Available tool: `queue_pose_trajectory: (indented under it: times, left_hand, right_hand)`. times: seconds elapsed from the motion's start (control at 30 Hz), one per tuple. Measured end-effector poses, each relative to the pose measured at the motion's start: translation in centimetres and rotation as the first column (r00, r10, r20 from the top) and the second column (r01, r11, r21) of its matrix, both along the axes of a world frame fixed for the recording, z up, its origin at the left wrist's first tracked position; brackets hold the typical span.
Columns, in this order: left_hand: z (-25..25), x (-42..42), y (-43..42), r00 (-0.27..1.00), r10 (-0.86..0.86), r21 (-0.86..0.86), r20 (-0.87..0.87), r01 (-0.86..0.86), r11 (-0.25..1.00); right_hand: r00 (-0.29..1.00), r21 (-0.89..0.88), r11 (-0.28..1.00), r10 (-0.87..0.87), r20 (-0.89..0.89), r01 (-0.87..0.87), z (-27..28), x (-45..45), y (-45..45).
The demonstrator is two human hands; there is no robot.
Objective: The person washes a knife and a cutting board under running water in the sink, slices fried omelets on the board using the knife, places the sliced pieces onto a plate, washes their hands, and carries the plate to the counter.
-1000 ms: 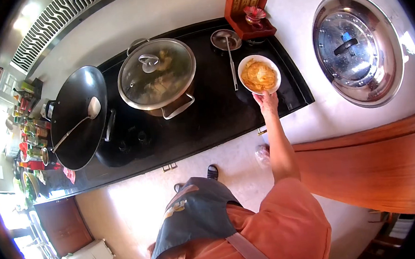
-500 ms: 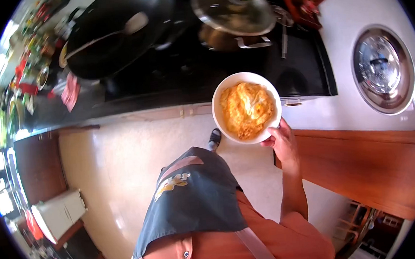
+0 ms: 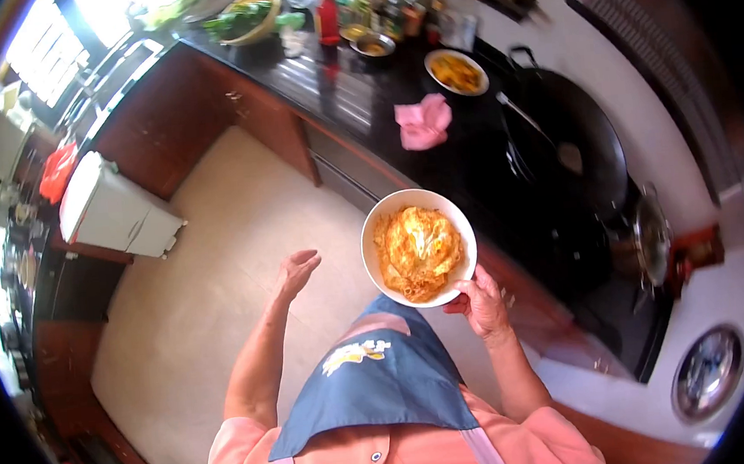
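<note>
My right hand (image 3: 482,304) grips the near right rim of a white bowl (image 3: 369,254), thumb on the edge and fingers underneath. In the bowl lies golden fried egg (image 3: 419,250), with paler white patches on top. The bowl is held above the floor in front of my apron (image 3: 377,365), near the counter's edge. Off to the left of the bowl, my left hand (image 3: 298,274) is raised with its fingers stretched out. It holds nothing and touches nothing.
A black counter (image 3: 365,133) runs diagonally, carrying a pink cloth (image 3: 424,122), a plate of yellow food (image 3: 457,73), bottles and a vegetable basket (image 3: 267,24). The wok (image 3: 593,130) and lidded pot (image 3: 651,234) stand on the right. A white bin (image 3: 116,207) stands left.
My view and body have turned left along the counter. The bowl has come along in my right hand. My left hand, out of sight before, now shows.
</note>
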State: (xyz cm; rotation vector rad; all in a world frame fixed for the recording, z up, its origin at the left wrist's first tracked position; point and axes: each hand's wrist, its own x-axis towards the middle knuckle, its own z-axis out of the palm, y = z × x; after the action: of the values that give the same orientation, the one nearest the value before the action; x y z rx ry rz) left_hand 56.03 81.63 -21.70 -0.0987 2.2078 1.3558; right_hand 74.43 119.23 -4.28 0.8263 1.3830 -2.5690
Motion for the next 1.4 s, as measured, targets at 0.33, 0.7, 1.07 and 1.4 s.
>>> queue_pose_trajectory:
  times: [0.33,0.7,1.07,1.4]
  left_hand:
    - [-8.1,-3.7,-32.4,0.755,0.649,-0.322,-0.093,-0.64,0.698]
    - [-4.4,9.5,-25.4,0.014,0.934,-0.492,0.357,-0.847,0.2]
    - [-6.6,-27.5,-44.3,0.312,0.927,-0.099,0.21,-0.936,0.338]
    - [16.0,-76.7,-48.8,0.772,0.617,0.485,0.153,-0.603,0.634]
  right_hand:
    - [0.956,0.015,0.959,0.284,-0.071,-0.284,-2.0,-32.3,-10.3]
    - [0.871,-0.018,0.873,0.486,-0.064,-0.488,2.1,-65.4,-30.3]
    - [0.865,-0.024,0.865,0.499,-0.044,-0.5,-1.0,-87.9,-48.0]
    - [0.916,0.02,0.921,0.389,-0.095,-0.389,-3.7,-103.9,-57.4]
